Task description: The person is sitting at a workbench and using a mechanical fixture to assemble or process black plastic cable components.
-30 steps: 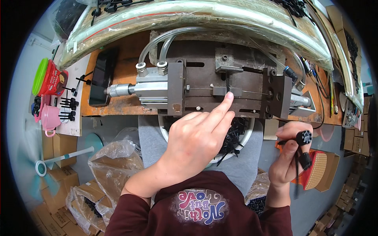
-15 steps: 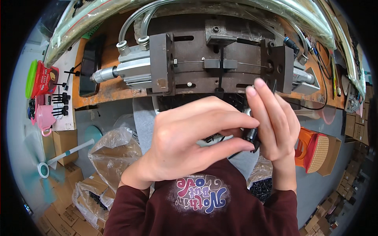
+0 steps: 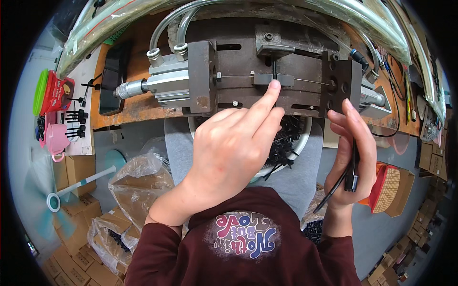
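My left hand (image 3: 234,143) reaches over the dark metal fixture. Its index finger is stretched out, with the tip touching a thin black rod (image 3: 274,68) at two small grey blocks (image 3: 286,80); the thumb is hidden underneath. The blocks sit at the middle of the fixture, in line with thin metal rods on both sides. To the right, in front of the bench edge, my right hand (image 3: 355,152) is curled around black rod-shaped parts (image 3: 352,181). One has a thicker cylindrical end, and a thin one sticks out toward the lower left.
A white-rimmed tub (image 3: 298,152) of black parts rests between my knees. Pneumatic cylinders (image 3: 169,83) with clear hoses flank the fixture. On the bench's left lies a dark phone-like slab (image 3: 112,78), near a pink cup (image 3: 57,140). An orange-red stool (image 3: 384,188) stands at right.
My left hand has left my right hand and moved up to the fixture's middle. The two grey blocks have come together. My right hand has shifted right, keeping black parts.
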A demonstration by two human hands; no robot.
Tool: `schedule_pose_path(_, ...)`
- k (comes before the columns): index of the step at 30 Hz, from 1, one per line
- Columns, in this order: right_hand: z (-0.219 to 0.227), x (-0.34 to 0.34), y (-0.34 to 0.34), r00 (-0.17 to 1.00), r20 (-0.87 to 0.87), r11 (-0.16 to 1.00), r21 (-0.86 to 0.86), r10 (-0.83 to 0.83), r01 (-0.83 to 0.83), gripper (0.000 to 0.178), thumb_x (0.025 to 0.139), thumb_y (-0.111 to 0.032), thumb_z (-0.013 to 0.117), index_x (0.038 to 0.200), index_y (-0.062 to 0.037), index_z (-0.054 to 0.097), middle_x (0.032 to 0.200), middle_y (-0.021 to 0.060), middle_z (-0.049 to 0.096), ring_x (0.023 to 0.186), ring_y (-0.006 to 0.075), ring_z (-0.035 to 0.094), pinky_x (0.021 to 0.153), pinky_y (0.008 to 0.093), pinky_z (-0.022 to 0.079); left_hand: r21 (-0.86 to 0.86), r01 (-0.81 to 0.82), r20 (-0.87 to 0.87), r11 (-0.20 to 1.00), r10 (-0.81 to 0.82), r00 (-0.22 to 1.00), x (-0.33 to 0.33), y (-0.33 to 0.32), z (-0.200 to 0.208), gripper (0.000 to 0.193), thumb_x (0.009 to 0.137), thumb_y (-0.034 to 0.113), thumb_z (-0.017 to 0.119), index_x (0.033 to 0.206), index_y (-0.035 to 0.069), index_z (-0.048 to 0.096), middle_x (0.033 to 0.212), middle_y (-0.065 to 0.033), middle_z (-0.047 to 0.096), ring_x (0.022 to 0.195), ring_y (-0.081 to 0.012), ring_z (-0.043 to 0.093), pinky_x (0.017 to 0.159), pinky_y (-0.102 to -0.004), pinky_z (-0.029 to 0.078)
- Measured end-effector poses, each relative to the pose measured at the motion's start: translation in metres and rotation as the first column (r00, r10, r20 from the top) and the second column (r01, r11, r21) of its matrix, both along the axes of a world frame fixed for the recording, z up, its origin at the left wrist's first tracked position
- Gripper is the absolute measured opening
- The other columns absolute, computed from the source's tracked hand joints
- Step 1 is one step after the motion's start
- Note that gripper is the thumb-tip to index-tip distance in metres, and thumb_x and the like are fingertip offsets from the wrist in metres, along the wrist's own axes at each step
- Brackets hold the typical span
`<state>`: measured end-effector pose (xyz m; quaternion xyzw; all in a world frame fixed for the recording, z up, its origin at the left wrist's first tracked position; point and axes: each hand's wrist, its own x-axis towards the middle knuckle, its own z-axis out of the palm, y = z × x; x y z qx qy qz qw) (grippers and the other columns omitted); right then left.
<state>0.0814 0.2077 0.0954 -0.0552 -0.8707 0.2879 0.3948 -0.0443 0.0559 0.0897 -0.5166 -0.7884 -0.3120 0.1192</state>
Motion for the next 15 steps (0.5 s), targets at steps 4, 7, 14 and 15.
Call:
schedule_pose_path(4,0.001,0.001,-0.005,0.999,0.011,0.997,0.063,-0.046,0.046,0.030,0.091,0.013,0.057,0.119,0.0074,0.062,0.117,0.0267,0.064,0.101,0.0307,0.069,0.086,0.0354,0.059,-0.045,-0.016,-0.023,0.999,0.015,1.000,-0.001,0.001,0.003,0.024,0.075,0.012,0.077,0.097,0.004,0.071,0.122,-0.0100,0.068,0.073,-0.0197,0.068,0.065,-0.0282,0.052)
schedule_pose_path(7,0.003,0.003,-0.005,0.995,0.055,0.975,0.212,-0.083,0.069,0.027,0.096,0.006,0.053,0.121,0.0079,0.060,0.120,0.0268,0.063,0.101,0.0311,0.069,0.081,0.0345,0.059,-0.090,-0.023,0.032,0.996,0.026,0.999,0.000,-0.001,0.010,0.026,0.074,0.011,0.079,0.099,0.004,0.072,0.118,-0.0104,0.070,0.075,-0.0191,0.068,0.067,-0.0283,0.054)
schedule_pose_path(14,0.002,-0.011,-0.012,0.997,0.076,0.935,0.352,0.013,-0.039,0.037,0.084,0.004,0.063,0.120,0.0109,0.062,0.118,0.0269,0.064,0.102,0.0343,0.067,0.084,0.0378,0.057,0.411,0.274,0.517,0.870,-0.470,0.716,0.012,-0.009,0.028,0.040,0.064,0.007,0.089,0.099,-0.001,0.071,0.092,-0.0135,0.073,0.078,-0.0230,0.071,0.067,-0.0296,0.057)
schedule_pose_path(15,0.003,-0.013,-0.014,0.998,0.060,0.933,0.357,0.019,-0.040,0.036,0.084,0.003,0.064,0.119,0.0107,0.063,0.117,0.0274,0.064,0.099,0.0335,0.068,0.081,0.0364,0.057,0.416,0.272,0.468,0.868,-0.461,0.754,0.015,-0.009,0.023,0.040,0.064,0.008,0.089,0.099,0.000,0.072,0.090,-0.0127,0.073,0.078,-0.0230,0.071,0.066,-0.0299,0.056)
